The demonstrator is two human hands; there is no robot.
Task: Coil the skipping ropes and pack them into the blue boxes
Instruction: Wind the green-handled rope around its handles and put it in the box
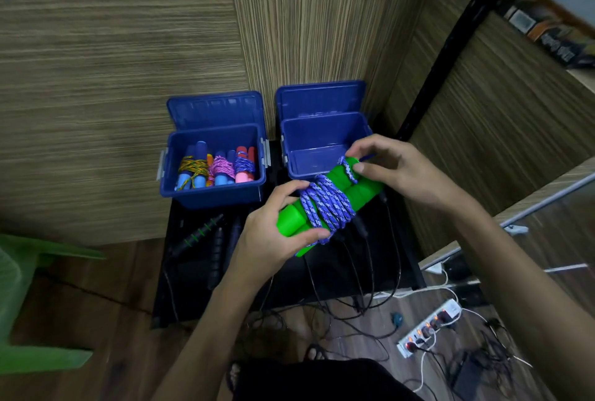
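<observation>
- rope bundle [325,204] sits in the air just in front of the empty right box [322,146], above the black table [402,259].
- left hand [273,230] grips the near end of the green handles; right hand [389,165] pinches the cord's loose end at the far end.
- it looks light: stiff handles, soft braided cord likely to unwind, so holding over the wraps seems best.
- long axis runs diagonally, near-left to far-right.

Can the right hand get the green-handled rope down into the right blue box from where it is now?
Probably yes. The right hand holds the green-handled rope just over the right blue box, whose lid stands open; nothing shows inside.
</observation>
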